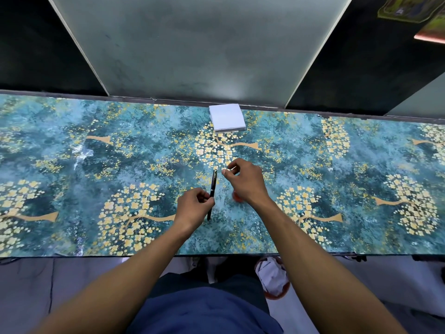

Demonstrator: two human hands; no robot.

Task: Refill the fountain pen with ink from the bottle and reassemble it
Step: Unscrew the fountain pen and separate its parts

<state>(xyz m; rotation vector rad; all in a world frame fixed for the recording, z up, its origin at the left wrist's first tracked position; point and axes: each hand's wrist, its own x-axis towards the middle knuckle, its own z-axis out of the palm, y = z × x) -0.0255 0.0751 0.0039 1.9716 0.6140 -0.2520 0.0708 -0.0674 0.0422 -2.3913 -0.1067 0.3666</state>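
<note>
A slim black fountain pen is held nearly upright in the picture, its capped end pointing away from me. My left hand grips it around the lower barrel, above the teal flowered table cover. My right hand hovers just right of the pen's far end, thumb and forefinger pinched close together with nothing visible between them. Under my right wrist a small red round thing shows, mostly hidden and blurred; I cannot tell if it belongs to the ink bottle.
A stack of white paper squares lies at the table's far edge. A frosted glass panel rises behind it. Below the near table edge, a red bin with crumpled tissue stands on the floor by my legs.
</note>
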